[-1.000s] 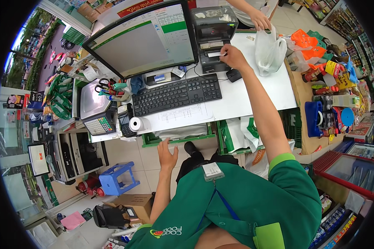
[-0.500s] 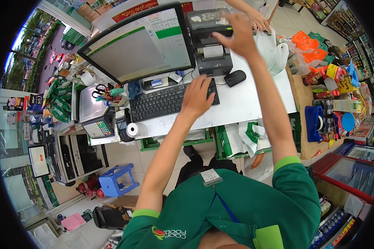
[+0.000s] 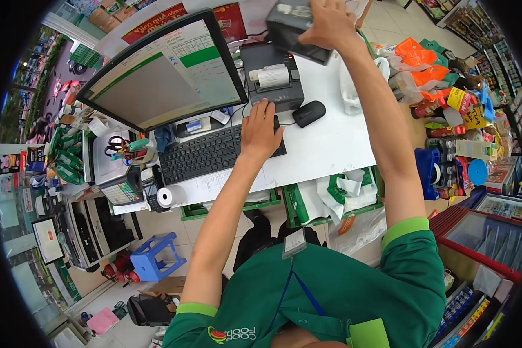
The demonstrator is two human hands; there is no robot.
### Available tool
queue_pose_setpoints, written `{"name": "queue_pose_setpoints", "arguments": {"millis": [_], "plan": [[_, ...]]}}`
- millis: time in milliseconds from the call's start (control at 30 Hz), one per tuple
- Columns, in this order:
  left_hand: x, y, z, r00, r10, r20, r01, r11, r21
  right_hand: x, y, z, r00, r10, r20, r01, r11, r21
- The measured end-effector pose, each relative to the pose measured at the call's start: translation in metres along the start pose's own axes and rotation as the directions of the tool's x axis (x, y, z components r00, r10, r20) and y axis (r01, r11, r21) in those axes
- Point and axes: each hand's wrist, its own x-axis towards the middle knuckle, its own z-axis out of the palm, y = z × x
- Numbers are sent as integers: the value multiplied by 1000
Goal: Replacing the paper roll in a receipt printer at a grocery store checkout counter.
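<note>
My right hand (image 3: 329,26) grips a dark grey box-shaped device (image 3: 285,26), which is tilted at the back of the counter (image 3: 325,148). Below it stands a black printer (image 3: 278,95) with white paper (image 3: 272,76) showing. My left hand (image 3: 260,130) is spread over the right part of the black keyboard (image 3: 197,156), fingertips near the printer's front. A black mouse (image 3: 309,114) lies to its right. The monitor (image 3: 156,72) stands left of the printer. A white plastic bag (image 3: 351,95) sits at the right, partly behind my forearm.
Scissors (image 3: 117,145), a scale (image 3: 107,162) and a paper roll (image 3: 165,197) are at the left. Goods and orange bags (image 3: 414,55) crowd the right side. Green crates (image 3: 293,214) sit under the counter. A blue stool (image 3: 156,255) and red-framed freezer (image 3: 464,238) flank me.
My right hand has gone from the printer's paper up onto the upper device, now shifted and tilted. My left hand has risen onto the keyboard. The other person's hand is no longer visible.
</note>
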Motion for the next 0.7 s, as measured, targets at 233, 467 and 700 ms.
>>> {"name": "queue_pose_setpoints", "arguments": {"millis": [233, 467, 700], "plan": [[0, 0, -2, 1000, -9, -5, 9, 1000, -5, -4, 21, 24, 934, 357, 17, -355, 933, -64], [-2, -3, -1, 999, 17, -39, -17, 1000, -9, -20, 14, 92, 905, 414, 98, -408, 910, -77], [1, -2, -2, 1000, 2, -20, -3, 1000, -11, -37, 9, 130, 888, 449, 100, -449, 893, -23]]}}
